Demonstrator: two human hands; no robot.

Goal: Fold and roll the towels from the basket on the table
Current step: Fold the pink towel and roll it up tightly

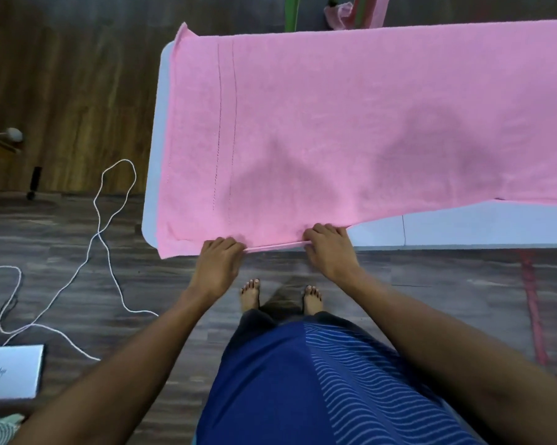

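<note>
Closest to us is our blue shirt (303, 380) with wavy stripes on one side. Below it we see our two bare feet (251, 292) on the dark wood floor (78, 91).

Our arms reach forward. Our left hand (217, 261) and our right hand (330, 248) are a little apart. Each one has its fingers curled over the near edge of the pink towel (335, 123) and grips it. Between our hands the edge of the towel looks like a thin, tight line.

The pink towel lies spread out flat on the white table (463, 229). It covers most of the top. Its left end reaches almost to the left end of the table, and its near left corner hangs a bit over the edge. Two thin stitched lines run across the towel near that end. On the right a bare part of the table shows in front of the towel.

On the floor to our left lie a shut silver laptop (10, 370) and a loopy white cord (110, 220). Past the far side of the table we see a crumpled pink cloth (338, 14).
</note>
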